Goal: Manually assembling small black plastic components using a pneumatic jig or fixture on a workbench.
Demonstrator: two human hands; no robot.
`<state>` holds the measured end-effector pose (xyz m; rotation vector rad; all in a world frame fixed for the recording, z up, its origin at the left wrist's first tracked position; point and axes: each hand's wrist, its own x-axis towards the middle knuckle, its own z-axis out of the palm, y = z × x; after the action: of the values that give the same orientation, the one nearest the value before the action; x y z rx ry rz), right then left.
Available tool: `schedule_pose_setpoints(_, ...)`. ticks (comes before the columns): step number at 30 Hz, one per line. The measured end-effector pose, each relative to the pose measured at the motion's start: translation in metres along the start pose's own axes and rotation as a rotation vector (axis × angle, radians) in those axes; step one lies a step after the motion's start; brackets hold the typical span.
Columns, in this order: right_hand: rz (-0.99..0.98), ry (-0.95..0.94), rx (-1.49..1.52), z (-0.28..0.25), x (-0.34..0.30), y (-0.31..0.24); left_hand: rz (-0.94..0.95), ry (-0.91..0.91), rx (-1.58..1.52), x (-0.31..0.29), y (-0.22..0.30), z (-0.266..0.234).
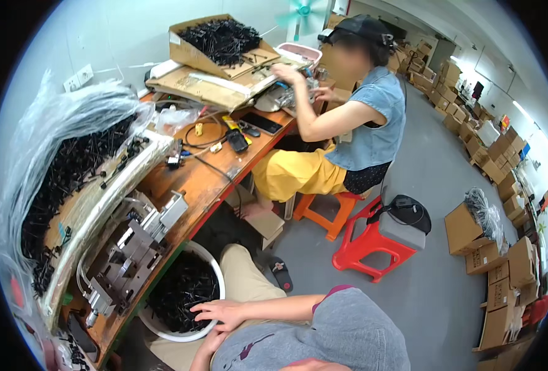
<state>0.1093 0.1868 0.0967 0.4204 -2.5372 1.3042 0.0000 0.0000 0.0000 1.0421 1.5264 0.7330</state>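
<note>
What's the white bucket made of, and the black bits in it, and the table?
The bucket looks like plastic, because its white rim is smooth and thick. The black bits are probably plastic too, dark with small shiny glints, but some could be metal. The table seems wooden: its orange-brown top has streaks and looks worn.

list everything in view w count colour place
Wooden bench: one, orange, left to centre
Round plastic bucket: one, white, beside bench
Small slender parts: uncountable, black, bucket and bench
Metal fixture: one, silver, bench's near end
Open cardboard tray: one, brown, far bench end
Flat phone: one, black, bench
Plastic sheeting: one heap, clear, left
Plastic stools: two, red and orange, floor
Cardboard boxes: many, brown, right
Small fan: one, green, top
Seated co-worker: one, blue top, yellow trousers, far bench end
Own shirt: one, grey, bottom
Own right hand: one, bare, over bucket
Own left hand: one, bare, beside bucket
</note>
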Motion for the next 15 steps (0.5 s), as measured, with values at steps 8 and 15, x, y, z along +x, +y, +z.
schedule_pose_setpoints(8, 0.016, -0.081, -0.145, 0.001, -0.01, -0.006, -0.051, -0.034, 0.125, 0.013, 0.018, -0.007)
schedule_pose_setpoints(15, -0.066, -0.003, -0.201, 0.008, -0.012, 0.001, -0.1, -0.044, 0.245, 0.012, 0.018, -0.012)
